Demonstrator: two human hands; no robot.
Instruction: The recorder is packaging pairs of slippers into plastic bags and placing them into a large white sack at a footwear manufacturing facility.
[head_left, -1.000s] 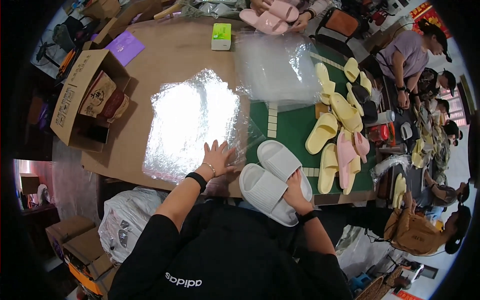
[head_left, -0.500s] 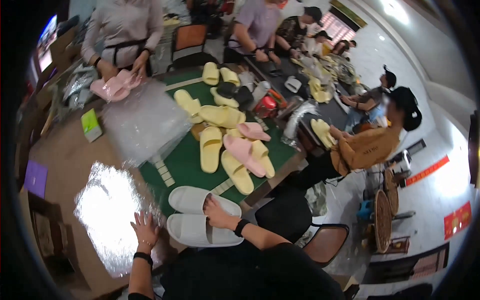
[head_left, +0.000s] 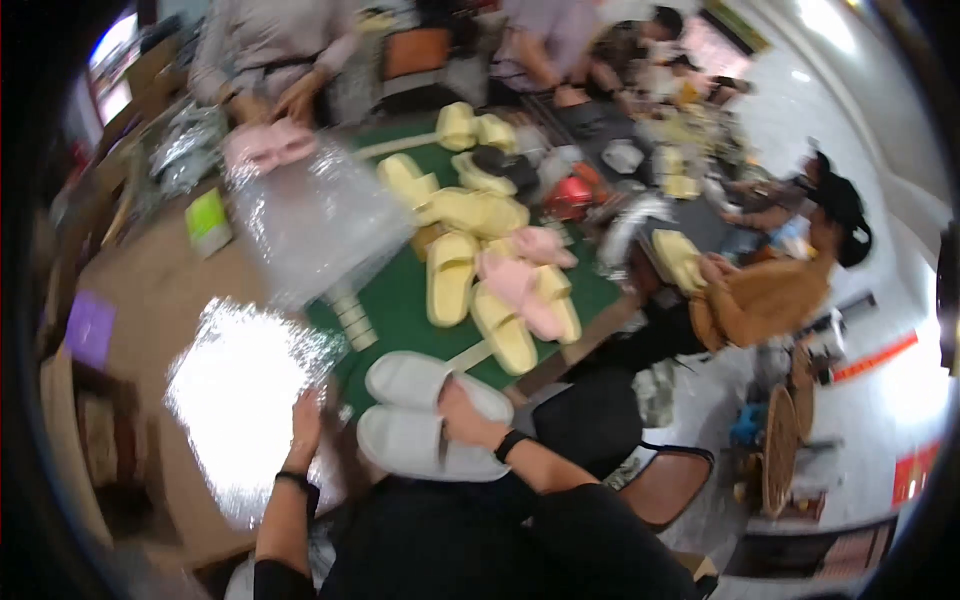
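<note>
My right hand (head_left: 468, 415) grips a pair of pale grey slide slippers (head_left: 400, 440) at their straps, the two side by side with toes to the left. Its fingers are partly hidden inside the slippers. At the right edge of a stack of shiny clear plastic bags (head_left: 240, 400), my left hand (head_left: 307, 425) touches the plastic; blur keeps me from telling how its fingers are set. Beyond the grey pair, yellow slippers (head_left: 452, 280) and pink slippers (head_left: 520, 290) lie in a loose heap on a green table mat (head_left: 390, 320).
Across the table a person holds pink slippers (head_left: 268, 147) beside another pile of clear bags (head_left: 320, 220). A green and white box (head_left: 208, 222) and a purple packet (head_left: 90, 328) lie on the brown tabletop (head_left: 130, 280). Right of me stands a chair (head_left: 668, 485); other people sit beyond.
My left hand has turned from lying spread flat on the plastic to edge-on at its right side. The whole view has shifted; the right hand keeps its hold on the grey slippers.
</note>
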